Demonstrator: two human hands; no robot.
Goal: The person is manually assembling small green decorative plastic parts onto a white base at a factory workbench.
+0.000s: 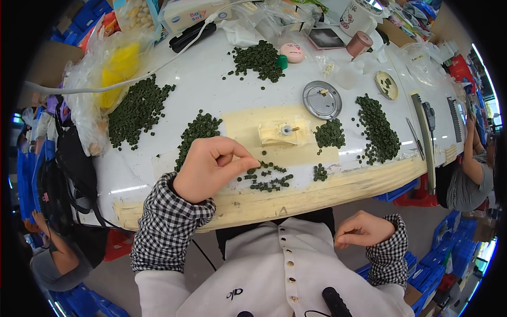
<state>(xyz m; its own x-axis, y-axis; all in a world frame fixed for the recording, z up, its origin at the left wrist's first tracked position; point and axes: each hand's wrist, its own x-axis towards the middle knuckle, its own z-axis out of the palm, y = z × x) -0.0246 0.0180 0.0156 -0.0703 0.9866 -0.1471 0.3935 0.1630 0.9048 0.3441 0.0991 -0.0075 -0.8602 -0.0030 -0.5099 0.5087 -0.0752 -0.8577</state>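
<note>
My left hand reaches over the near part of the table, thumb and forefinger pinched together. Its fingertips are at the left end of a loose cluster of small dark green pieces; whether one is between them is too small to tell. Just beyond stands a small block wrapped in yellowish tape, with a metal post sticking out of it. My right hand hangs off the table's front edge with fingers curled in, and whatever may be inside is hidden. Another pile of green pieces lies right behind my left hand.
More green piles lie at the left, back and right. A round metal lid, a small dish, a pink round container and a mug stand farther back. Plastic bags crowd the left; other people sit at both sides.
</note>
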